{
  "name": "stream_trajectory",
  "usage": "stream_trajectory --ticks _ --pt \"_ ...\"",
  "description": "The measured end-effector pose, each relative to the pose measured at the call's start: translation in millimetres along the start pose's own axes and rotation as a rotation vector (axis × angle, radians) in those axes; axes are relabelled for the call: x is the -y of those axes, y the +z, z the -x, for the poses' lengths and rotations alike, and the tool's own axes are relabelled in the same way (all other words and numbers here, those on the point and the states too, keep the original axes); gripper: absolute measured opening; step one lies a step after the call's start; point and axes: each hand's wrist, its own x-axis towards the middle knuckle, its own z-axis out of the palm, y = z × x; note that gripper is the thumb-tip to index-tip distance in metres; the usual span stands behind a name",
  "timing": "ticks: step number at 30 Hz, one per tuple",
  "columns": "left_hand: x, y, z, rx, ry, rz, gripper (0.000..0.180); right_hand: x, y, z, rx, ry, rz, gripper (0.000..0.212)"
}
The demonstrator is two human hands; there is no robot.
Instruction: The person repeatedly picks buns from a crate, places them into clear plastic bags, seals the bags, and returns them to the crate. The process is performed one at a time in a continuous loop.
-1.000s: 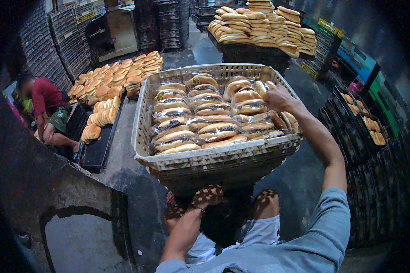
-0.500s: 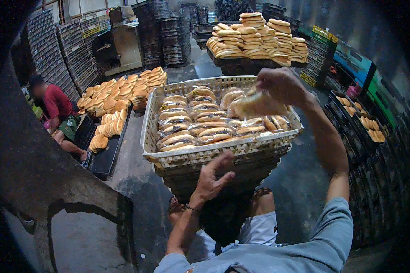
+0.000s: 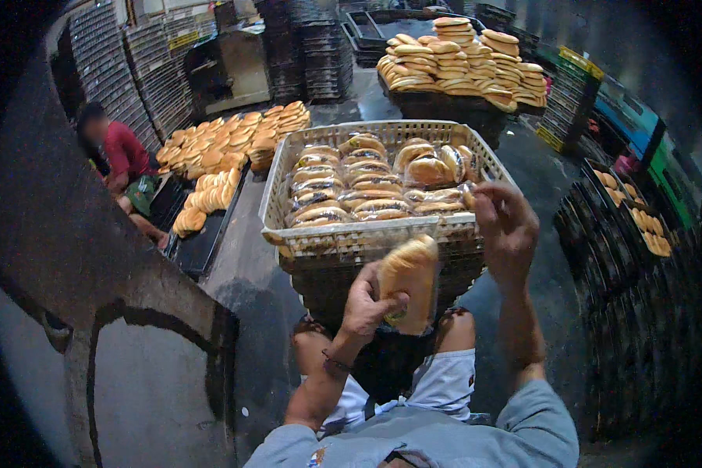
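Observation:
My left hand (image 3: 364, 302) grips a bagged bread bun (image 3: 410, 282) in clear plastic, thumb across its near face. The bun is held upright in front of the near side of a cream plastic crate (image 3: 382, 235). Inside the crate, filled buns (image 3: 374, 187) with a dark filling sit in clear wrappers, packed in rows. Some buns at the right back lie at odd angles. At the crate's right front corner is my right hand (image 3: 510, 238), slightly blurred, its fingers loosely bent and apart. I see nothing held in it.
Unwrapped buns are stacked high on a dark table (image 3: 452, 104) behind the crate. More buns (image 3: 234, 140) lie on trays at the left, where a person in a red shirt (image 3: 125, 152) sits. Black trays (image 3: 600, 234) stand stacked on the right. A dark panel (image 3: 156, 312) fills the near left.
The bagged bun has come out from above the crate's right side into my left hand. My right hand has come down and nearer, off the bun. The view has shifted slightly.

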Motion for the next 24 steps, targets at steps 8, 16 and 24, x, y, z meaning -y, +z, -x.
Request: stream_trajectory --ticks 8,16,24 --pt "-20.3 9.1 5.1 -0.13 0.183 0.116 0.078 -33.0 31.6 93.8 0.313 0.201 -0.035 0.021" --pt "-26.0 9.5 4.2 -0.025 0.132 0.232 0.069 -36.0 40.7 105.0 0.153 0.169 -0.029 0.025" --pt "-32.8 8.5 4.4 -0.037 0.026 0.356 0.072 -31.7 35.1 116.9 0.228 0.434 -0.255 0.038"
